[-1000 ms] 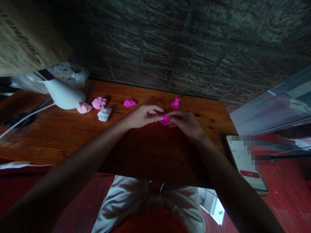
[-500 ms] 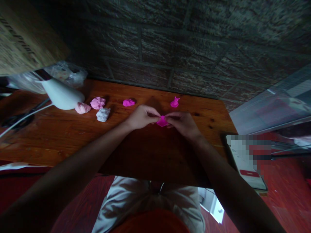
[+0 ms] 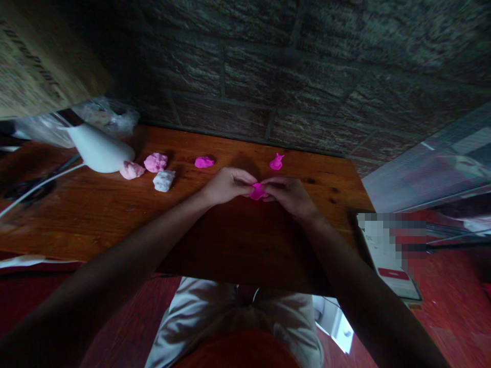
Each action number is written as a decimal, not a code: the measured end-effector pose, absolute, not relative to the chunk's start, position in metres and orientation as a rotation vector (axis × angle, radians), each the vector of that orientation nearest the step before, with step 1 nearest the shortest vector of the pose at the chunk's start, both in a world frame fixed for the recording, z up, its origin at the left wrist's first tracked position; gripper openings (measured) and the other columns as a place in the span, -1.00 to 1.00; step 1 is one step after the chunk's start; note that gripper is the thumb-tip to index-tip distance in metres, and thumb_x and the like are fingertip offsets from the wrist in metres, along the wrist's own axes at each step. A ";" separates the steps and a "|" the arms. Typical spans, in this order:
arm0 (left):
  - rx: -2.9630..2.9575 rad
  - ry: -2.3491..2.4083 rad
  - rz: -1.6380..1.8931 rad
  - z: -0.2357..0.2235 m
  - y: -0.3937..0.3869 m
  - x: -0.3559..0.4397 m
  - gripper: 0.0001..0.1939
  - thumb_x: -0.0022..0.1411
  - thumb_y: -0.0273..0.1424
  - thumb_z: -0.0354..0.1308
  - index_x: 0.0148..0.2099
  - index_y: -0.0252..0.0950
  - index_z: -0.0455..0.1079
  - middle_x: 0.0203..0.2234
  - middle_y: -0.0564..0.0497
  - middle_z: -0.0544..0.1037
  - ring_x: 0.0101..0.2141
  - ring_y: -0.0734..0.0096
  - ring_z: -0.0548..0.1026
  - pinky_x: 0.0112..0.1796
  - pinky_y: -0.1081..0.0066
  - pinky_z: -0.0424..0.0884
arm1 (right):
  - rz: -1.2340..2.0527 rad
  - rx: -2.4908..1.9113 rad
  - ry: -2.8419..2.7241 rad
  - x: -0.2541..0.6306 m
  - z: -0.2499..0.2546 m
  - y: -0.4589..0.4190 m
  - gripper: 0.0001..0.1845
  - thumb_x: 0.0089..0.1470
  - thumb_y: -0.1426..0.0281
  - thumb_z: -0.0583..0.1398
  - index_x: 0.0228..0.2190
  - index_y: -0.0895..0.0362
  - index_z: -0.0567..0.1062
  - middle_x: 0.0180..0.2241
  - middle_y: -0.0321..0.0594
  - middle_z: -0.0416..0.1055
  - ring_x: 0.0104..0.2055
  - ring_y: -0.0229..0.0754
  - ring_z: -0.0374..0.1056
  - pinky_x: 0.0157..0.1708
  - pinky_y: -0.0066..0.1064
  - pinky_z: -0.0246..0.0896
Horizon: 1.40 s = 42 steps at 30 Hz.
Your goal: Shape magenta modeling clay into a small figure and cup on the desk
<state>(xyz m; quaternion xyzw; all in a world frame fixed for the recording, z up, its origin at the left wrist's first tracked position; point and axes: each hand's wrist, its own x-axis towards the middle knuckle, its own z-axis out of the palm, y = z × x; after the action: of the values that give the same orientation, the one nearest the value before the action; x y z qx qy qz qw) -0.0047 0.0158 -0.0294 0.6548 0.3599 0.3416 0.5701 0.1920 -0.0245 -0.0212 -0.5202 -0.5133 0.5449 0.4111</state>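
Between my two hands is a small, flattened piece of bright pink modelling clay (image 3: 257,191), held just above the wooden table. My left hand (image 3: 228,185) pinches its left edge between thumb and fingers. On the other side, the thumb and fingers of my right hand (image 3: 288,195) grip the right edge. Beyond my right hand stands a small pink clay figure (image 3: 276,162) with two thin points on top. A lump of the same bright pink clay (image 3: 204,162) lies beyond my left hand.
Pale pink lumps (image 3: 155,162) and a white lump (image 3: 164,181) lie at left beside a white lamp-like object (image 3: 102,151) with a cable. A cardboard box (image 3: 42,66) overhangs the left. A tablet-like device (image 3: 387,260) lies at the table's (image 3: 95,220) right edge. A brick-patterned wall (image 3: 245,76) rises behind.
The pink clay between my fingers has turned slightly and its outline looks more uneven. My left hand has shifted a little to the right; both hands keep their pinch.
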 end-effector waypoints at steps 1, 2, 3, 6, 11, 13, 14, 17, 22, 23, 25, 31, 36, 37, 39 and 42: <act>1.529 0.858 0.789 -0.028 0.015 -0.005 -0.81 -0.01 -0.45 0.41 -0.27 -0.37 0.62 -0.37 -0.05 0.71 -0.38 0.41 0.63 -0.24 0.40 0.57 | 1.379 -1.310 -1.299 0.192 -0.021 -0.024 -0.93 0.00 0.46 0.32 -0.42 0.13 0.66 -0.43 -0.27 0.64 -0.41 -0.26 0.56 -0.31 -0.43 0.58; 1.519 0.877 0.781 -0.026 0.014 -0.004 -0.82 0.00 -0.46 0.41 -0.27 -0.36 0.63 -0.38 -0.05 0.71 -0.39 0.42 0.63 -0.24 0.40 0.57 | 1.385 -1.311 -1.306 0.192 -0.022 -0.024 -0.93 0.00 0.47 0.32 -0.42 0.13 0.66 -0.42 -0.26 0.64 -0.41 -0.26 0.56 -0.30 -0.43 0.58; 1.505 0.900 0.777 -0.025 0.012 -0.004 -0.84 0.01 -0.47 0.40 -0.28 -0.36 0.63 -0.39 -0.04 0.71 -0.40 0.42 0.63 -0.24 0.40 0.58 | 1.388 -1.310 -1.311 0.191 -0.022 -0.024 -0.93 0.01 0.47 0.32 -0.42 0.13 0.67 -0.41 -0.26 0.64 -0.40 -0.26 0.56 -0.30 -0.44 0.57; 1.424 0.971 0.784 -0.021 0.009 -0.001 -0.89 0.00 -0.52 0.40 -0.34 -0.36 0.62 -0.43 -0.03 0.69 -0.43 0.43 0.62 -0.28 0.41 0.58 | 1.393 -1.315 -1.322 0.190 -0.022 -0.025 -0.90 0.04 0.49 0.30 -0.41 0.12 0.67 -0.40 -0.26 0.64 -0.38 -0.27 0.56 -0.28 -0.43 0.57; 1.275 1.031 0.813 -0.020 0.007 0.001 -0.89 0.02 -0.58 0.38 -0.32 -0.40 0.59 -0.45 -0.02 0.67 -0.43 0.46 0.61 -0.31 0.44 0.58 | 1.415 -1.326 -1.320 0.191 -0.018 -0.027 -0.90 0.12 0.41 0.31 -0.31 0.14 0.67 -0.31 -0.18 0.66 -0.34 -0.25 0.56 -0.28 -0.42 0.56; 1.236 1.028 0.866 -0.020 0.008 0.000 -0.85 0.02 -0.57 0.40 -0.29 -0.41 0.58 -0.44 -0.02 0.66 -0.42 0.46 0.62 -0.28 0.41 0.59 | 1.424 -1.354 -1.333 0.192 -0.016 -0.028 -0.84 0.14 0.33 0.33 -0.26 0.15 0.66 -0.30 -0.15 0.66 -0.35 -0.25 0.54 -0.33 -0.43 0.54; 1.219 1.021 0.894 -0.021 0.008 0.000 -0.83 0.01 -0.56 0.41 -0.28 -0.41 0.57 -0.43 -0.01 0.66 -0.41 0.45 0.62 -0.27 0.39 0.61 | 1.426 -1.371 -1.346 0.191 -0.016 -0.028 -0.82 0.14 0.31 0.34 -0.25 0.16 0.66 -0.31 -0.15 0.65 -0.36 -0.25 0.53 -0.36 -0.45 0.53; 1.193 0.991 0.933 -0.023 0.009 0.000 -0.77 -0.01 -0.54 0.44 -0.24 -0.40 0.57 -0.40 0.01 0.65 -0.38 0.44 0.62 -0.23 0.34 0.62 | 1.388 -1.409 -1.373 0.190 -0.016 -0.028 -0.85 0.15 0.38 0.31 -0.25 0.16 0.66 -0.37 -0.20 0.64 -0.40 -0.28 0.51 -0.42 -0.51 0.48; 1.294 0.955 0.889 -0.028 0.010 0.002 -0.84 0.04 -0.52 0.41 -0.25 -0.39 0.60 -0.39 -0.01 0.67 -0.38 0.45 0.62 -0.21 0.35 0.62 | 1.225 -1.459 -1.463 0.190 -0.020 -0.027 -0.85 0.17 0.40 0.26 -0.29 0.17 0.66 -0.51 -0.26 0.57 -0.51 -0.31 0.45 -0.50 -0.54 0.38; 1.321 0.955 0.882 -0.029 0.010 0.002 -0.84 0.05 -0.51 0.41 -0.25 -0.39 0.61 -0.39 -0.02 0.67 -0.38 0.45 0.63 -0.22 0.36 0.61 | 1.190 -1.462 -1.487 0.191 -0.021 -0.026 -0.82 0.18 0.36 0.26 -0.29 0.18 0.66 -0.53 -0.26 0.56 -0.53 -0.31 0.44 -0.52 -0.53 0.37; 1.378 0.964 0.882 -0.030 0.010 0.001 -0.85 0.07 -0.49 0.40 -0.25 -0.38 0.62 -0.40 -0.02 0.68 -0.40 0.45 0.63 -0.25 0.39 0.60 | 1.133 -1.465 -1.515 0.191 -0.023 -0.026 -0.80 0.19 0.32 0.26 -0.29 0.18 0.67 -0.54 -0.26 0.56 -0.56 -0.31 0.43 -0.52 -0.51 0.37; 1.503 1.012 0.913 -0.031 0.010 0.001 -0.86 0.09 -0.45 0.40 -0.27 -0.39 0.63 -0.44 -0.04 0.68 -0.46 0.44 0.61 -0.33 0.44 0.56 | 1.071 -1.445 -1.531 0.188 -0.027 -0.027 -0.81 0.14 0.31 0.28 -0.33 0.14 0.67 -0.53 -0.28 0.58 -0.55 -0.29 0.45 -0.50 -0.50 0.38; 1.587 1.019 0.916 -0.029 0.008 0.002 -0.90 0.11 -0.47 0.36 -0.28 -0.40 0.63 -0.46 -0.05 0.68 -0.48 0.45 0.60 -0.37 0.48 0.52 | 1.006 -1.464 -1.561 0.186 -0.024 -0.027 -0.84 0.12 0.39 0.25 -0.37 0.15 0.66 -0.57 -0.30 0.55 -0.58 -0.31 0.43 -0.54 -0.52 0.32; 1.603 1.016 0.917 -0.029 0.007 0.002 -0.90 0.11 -0.47 0.35 -0.28 -0.40 0.62 -0.45 -0.05 0.68 -0.48 0.45 0.60 -0.38 0.48 0.52 | 0.999 -1.474 -1.566 0.186 -0.023 -0.027 -0.84 0.11 0.40 0.25 -0.38 0.15 0.66 -0.57 -0.30 0.55 -0.59 -0.31 0.42 -0.55 -0.52 0.31; 1.631 1.016 0.925 -0.030 0.008 0.002 -0.91 0.12 -0.46 0.34 -0.30 -0.39 0.62 -0.46 -0.05 0.68 -0.48 0.45 0.60 -0.39 0.48 0.51 | 1.020 -1.480 -1.569 0.186 -0.022 -0.027 -0.84 0.12 0.40 0.25 -0.38 0.16 0.66 -0.57 -0.29 0.55 -0.59 -0.31 0.42 -0.56 -0.52 0.30; 1.665 1.017 0.918 -0.034 0.010 0.002 -0.92 0.14 -0.46 0.32 -0.33 -0.39 0.60 -0.49 -0.03 0.65 -0.49 0.47 0.57 -0.41 0.50 0.48 | 1.085 -1.457 -1.552 0.188 -0.022 -0.027 -0.81 0.13 0.37 0.25 -0.30 0.17 0.67 -0.54 -0.27 0.58 -0.56 -0.29 0.46 -0.53 -0.51 0.35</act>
<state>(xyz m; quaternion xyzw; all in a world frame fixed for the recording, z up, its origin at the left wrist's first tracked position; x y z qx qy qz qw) 0.0019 0.0102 -0.0336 0.6803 0.4157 0.3752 0.4728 0.1880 -0.0271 -0.0221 -0.5671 -0.6043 0.4224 0.3672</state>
